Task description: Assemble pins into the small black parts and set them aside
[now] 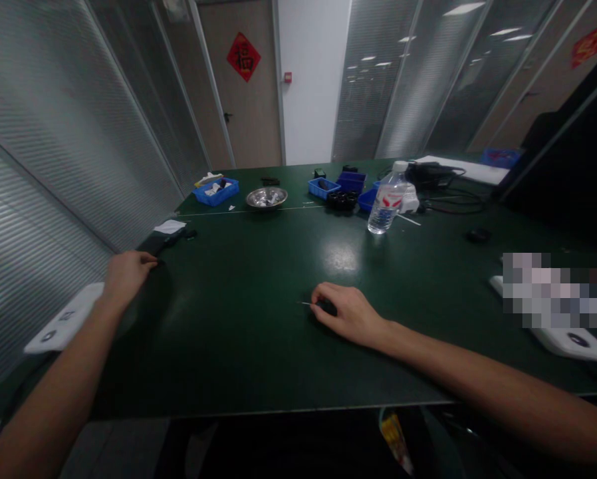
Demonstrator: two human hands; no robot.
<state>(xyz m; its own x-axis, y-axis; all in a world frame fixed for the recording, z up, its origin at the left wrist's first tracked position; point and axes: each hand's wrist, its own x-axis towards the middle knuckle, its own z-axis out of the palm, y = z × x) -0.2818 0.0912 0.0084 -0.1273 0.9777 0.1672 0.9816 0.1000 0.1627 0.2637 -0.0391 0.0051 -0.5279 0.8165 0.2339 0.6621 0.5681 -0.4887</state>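
My right hand (347, 311) rests on the dark green table, its fingers curled round a screwdriver (327, 306) with a dark handle. The thin metal shaft points left, just above the tabletop. Over at the table's left side, my left hand (129, 271) is closed in a pinch. Something small and dark shows at its fingertips, too unclear to name. Just beyond that hand lie a black object (153, 243) and a white paper (169, 227).
A water bottle (387, 199) stands right of centre. Farther back are a metal bowl (266, 198), a blue basket (217, 193) and a smaller blue basket (323, 189). Black cables (448, 199) and a mouse (478, 235) lie to the right. A white device (66, 320) sits at the left edge.
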